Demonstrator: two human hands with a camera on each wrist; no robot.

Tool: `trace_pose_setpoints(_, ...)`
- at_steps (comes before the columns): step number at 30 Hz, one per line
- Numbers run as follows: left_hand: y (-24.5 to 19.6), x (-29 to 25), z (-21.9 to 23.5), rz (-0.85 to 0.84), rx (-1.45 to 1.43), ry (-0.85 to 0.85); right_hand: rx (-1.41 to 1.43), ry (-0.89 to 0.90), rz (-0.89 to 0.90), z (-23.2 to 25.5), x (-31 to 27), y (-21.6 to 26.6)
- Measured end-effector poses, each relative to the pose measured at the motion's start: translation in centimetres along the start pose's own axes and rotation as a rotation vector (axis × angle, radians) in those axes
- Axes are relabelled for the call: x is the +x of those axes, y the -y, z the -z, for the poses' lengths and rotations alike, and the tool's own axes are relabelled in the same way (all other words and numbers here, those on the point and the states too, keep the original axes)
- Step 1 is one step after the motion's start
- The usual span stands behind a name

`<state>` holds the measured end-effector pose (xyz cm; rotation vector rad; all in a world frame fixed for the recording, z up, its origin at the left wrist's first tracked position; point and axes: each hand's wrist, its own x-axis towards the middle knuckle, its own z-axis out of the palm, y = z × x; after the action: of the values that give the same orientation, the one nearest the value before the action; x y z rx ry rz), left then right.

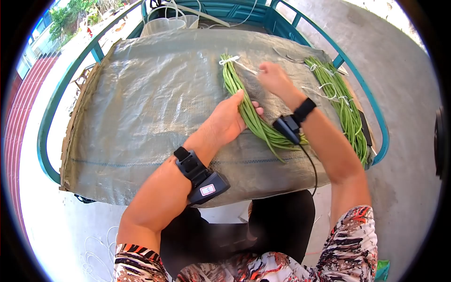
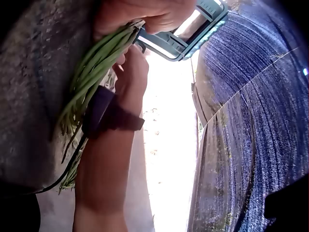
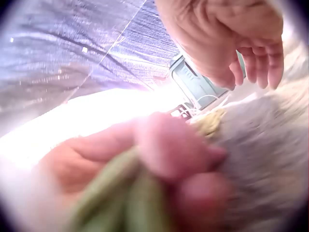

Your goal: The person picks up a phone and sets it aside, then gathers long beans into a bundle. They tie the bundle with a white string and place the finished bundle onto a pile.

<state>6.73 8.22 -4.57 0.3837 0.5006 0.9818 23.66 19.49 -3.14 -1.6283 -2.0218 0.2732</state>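
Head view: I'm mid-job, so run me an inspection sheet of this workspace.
Surface: wrinkled grey-green woven sheet.
Job's things: long green bean bundle, tied near its far end with white string; more tied beans at the right edge.
Clutter: translucent tub beyond the sheet.
Left grip: holds the bundle.
Right grip: appears to pinch the string.
Cables: black cable hangs from the right wrist camera.
Surroundings: teal cart rail, concrete ground, plants.

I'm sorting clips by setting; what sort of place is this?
Probably an outdoor yard or roadside: grey paved ground lies beside what looks like a teal-railed cargo cart, with green plants beyond.
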Motion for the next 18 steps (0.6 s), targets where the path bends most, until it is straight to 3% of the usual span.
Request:
trace_pose_setpoints(2, -0.3, -0.1, 0.0, 0.003, -0.025, -0.003, -0.407, -0.181, 0.053, 2.8, -2.0, -1.3)
trace_pose_setpoints(4, -0.4, -0.2, 0.3, 0.013, -0.06, 0.028, -0.688, -0.037, -0.007, 5.6, -1.4, -5.2)
trace_pose_setpoints(8, -0.1, 0.0, 0.6, 0.0, -0.058, 0.028, -0.923, -0.005, -0.132, 7.8, -3.3, -10.0)
trace_pose_setpoints(14, 0.0, -0.1, 0.1, -0.018, 0.005, -0.001, -0.836, 0.058, -0.087, 7.8, -4.1, -12.7)
trace_pose_setpoints(18, -0.1, -0.1, 0.3, -0.031, -0.038, 0.025, -0.584, -0.024, -0.086, 7.6, -4.7, -9.3)
